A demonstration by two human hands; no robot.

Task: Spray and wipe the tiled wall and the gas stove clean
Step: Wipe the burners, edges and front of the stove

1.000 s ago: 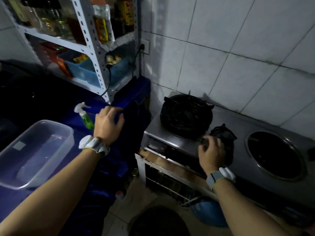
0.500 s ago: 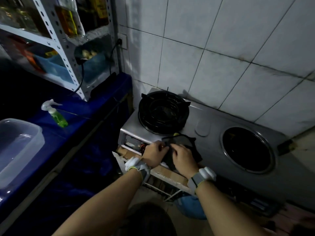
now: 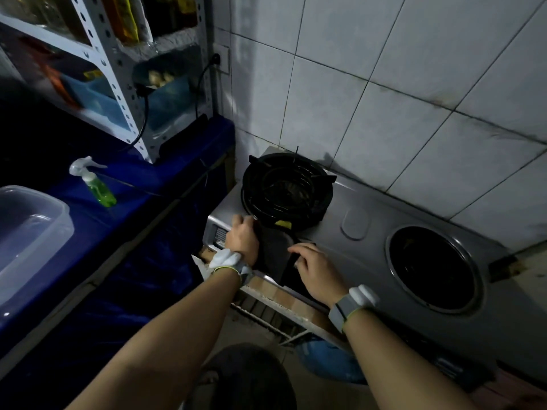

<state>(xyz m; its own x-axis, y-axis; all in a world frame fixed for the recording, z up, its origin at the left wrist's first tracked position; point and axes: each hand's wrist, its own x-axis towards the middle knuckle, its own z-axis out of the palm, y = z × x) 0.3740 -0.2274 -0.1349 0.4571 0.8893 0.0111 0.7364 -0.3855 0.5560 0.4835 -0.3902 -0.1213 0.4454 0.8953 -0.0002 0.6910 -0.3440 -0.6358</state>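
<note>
A dark cloth [image 3: 273, 250] lies on the front left of the grey gas stove [image 3: 373, 247], just below the black left burner grate [image 3: 285, 189]. My left hand [image 3: 242, 239] grips the cloth's left edge. My right hand [image 3: 316, 269] pinches its right edge, and the cloth is stretched between them. A small green spray bottle [image 3: 96, 183] with a white trigger stands on the blue counter to the left. The white tiled wall [image 3: 384, 84] rises behind the stove, with dark stains along the grout.
A round right burner opening [image 3: 433, 267] sits in the stove top. A clear plastic tub [image 3: 28, 232] rests on the blue counter [image 3: 154, 184]. A metal shelf rack [image 3: 118, 69] holds bottles and bins. A black cable hangs from a wall socket [image 3: 220, 59].
My left hand left the counter near the spray bottle and joined the right hand on the cloth. Both hands have since spread the cloth out on the stove.
</note>
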